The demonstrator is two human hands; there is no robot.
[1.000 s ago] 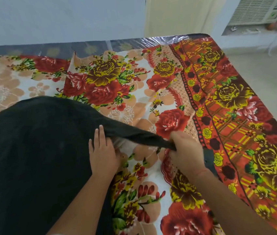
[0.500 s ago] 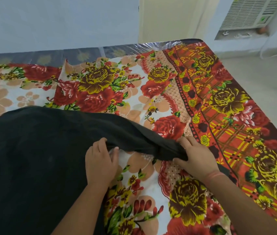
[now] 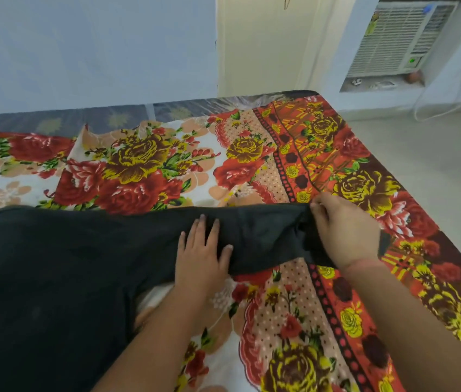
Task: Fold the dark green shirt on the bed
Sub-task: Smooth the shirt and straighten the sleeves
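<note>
The dark green shirt (image 3: 62,267) lies spread over the left half of the bed (image 3: 294,306), which has a bright floral sheet. One sleeve stretches out flat to the right. My left hand (image 3: 202,256) rests flat on the sleeve near where it joins the body, fingers apart. At the sleeve's far end my right hand (image 3: 342,230) pinches the cuff between thumb and fingers.
The bed's right edge runs diagonally past my right arm, with bare floor (image 3: 435,165) beyond. A pale blue wall (image 3: 90,52) stands behind the bed. A window air conditioner (image 3: 398,38) sits at the upper right, next to a cream door (image 3: 266,43).
The sleeve was bunched into a narrow strip between my hands; it now lies spread wide. My right hand has moved right and away from me with the cuff, and my left hand has flattened onto the sleeve.
</note>
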